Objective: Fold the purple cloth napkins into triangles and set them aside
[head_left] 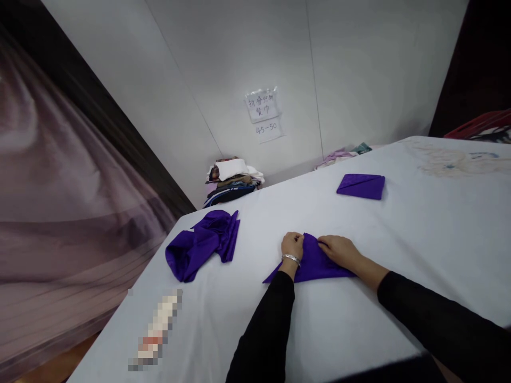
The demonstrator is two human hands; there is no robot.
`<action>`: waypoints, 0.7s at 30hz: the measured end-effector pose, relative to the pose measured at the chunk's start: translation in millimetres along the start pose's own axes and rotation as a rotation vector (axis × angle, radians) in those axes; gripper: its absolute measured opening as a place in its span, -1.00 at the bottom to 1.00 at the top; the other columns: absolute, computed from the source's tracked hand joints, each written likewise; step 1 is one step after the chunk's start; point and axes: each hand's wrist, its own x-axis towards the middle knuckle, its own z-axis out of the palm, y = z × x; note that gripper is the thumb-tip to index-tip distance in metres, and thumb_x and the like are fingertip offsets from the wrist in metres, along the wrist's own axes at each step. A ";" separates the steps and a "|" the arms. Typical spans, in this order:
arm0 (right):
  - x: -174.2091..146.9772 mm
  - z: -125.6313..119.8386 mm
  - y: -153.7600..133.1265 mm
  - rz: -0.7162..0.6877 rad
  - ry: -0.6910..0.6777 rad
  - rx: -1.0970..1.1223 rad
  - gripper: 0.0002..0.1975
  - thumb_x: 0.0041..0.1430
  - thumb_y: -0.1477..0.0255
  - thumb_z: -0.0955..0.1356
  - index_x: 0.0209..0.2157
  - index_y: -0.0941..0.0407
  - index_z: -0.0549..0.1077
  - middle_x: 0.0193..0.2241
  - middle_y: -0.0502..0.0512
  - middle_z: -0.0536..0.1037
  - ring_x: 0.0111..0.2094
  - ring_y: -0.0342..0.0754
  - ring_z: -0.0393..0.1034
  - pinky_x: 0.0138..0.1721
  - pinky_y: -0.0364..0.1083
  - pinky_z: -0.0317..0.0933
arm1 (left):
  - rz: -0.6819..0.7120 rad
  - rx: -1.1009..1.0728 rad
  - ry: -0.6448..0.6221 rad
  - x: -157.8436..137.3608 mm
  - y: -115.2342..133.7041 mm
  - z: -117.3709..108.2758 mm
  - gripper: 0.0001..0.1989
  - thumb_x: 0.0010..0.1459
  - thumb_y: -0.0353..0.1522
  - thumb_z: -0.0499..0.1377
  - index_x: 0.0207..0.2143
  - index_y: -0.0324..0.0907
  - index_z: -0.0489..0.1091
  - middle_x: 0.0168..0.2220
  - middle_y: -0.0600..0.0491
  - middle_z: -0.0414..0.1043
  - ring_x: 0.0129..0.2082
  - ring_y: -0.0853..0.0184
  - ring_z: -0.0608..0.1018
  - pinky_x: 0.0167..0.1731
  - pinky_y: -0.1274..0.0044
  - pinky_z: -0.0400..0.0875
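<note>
Two hands: left hand (293, 246) and right hand (341, 251) seem to pinch the upper edges of a purple, roughly triangular cloth (315, 263).
Cloth's place: on a white-covered table (259, 229), beneath both hands.
Fold: apparently being lined up; next calls for creasing it flat.
Outward: folded purple cloth rectangle (363, 187), crumpled purple cloth heap (203, 239).
Containers: none made out.

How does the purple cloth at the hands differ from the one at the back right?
Shape: the near cloth is roughly triangular; the back-right cloth is a four-sided packet.
Contact: the left hand and right hand touch the near cloth; neither touches the back-right cloth.
Both are purple and lie on the white tablecloth.
</note>
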 end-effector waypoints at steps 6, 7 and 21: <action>0.0 0.6 1.6 -0.017 0.011 -0.014 -0.68 0.21 0.32 0.14 -0.10 0.03 0.40 -0.18 0.06 0.53 -0.19 -0.01 0.40 -0.25 -0.09 0.16 | 0.013 0.037 -0.012 -0.5 -3.8 2.0 -0.85 0.10 -0.36 0.11 -0.43 -0.15 0.47 -0.40 0.07 0.46 -0.34 0.37 0.45 -0.26 0.52 0.30; 0.0 0.5 1.8 -0.021 0.013 -0.013 -0.67 0.21 0.32 0.14 -0.09 0.03 0.39 -0.17 0.06 0.53 -0.19 0.00 0.40 -0.25 -0.09 0.17 | 0.015 0.045 -0.014 -0.7 -4.0 1.8 -0.85 0.10 -0.36 0.11 -0.42 -0.15 0.47 -0.40 0.07 0.46 -0.34 0.37 0.45 -0.26 0.52 0.30; -1.4 -1.8 0.1 -0.059 0.001 -0.122 -0.70 0.20 0.37 0.15 -0.14 0.08 0.42 -0.28 0.14 0.50 -0.27 0.01 0.39 -0.30 -0.07 0.19 | 0.027 0.195 -0.024 -1.2 5.7 2.3 -0.87 0.05 -0.34 0.15 -0.47 -0.14 0.49 -0.33 0.01 0.45 -0.23 0.29 0.41 -0.16 0.48 0.24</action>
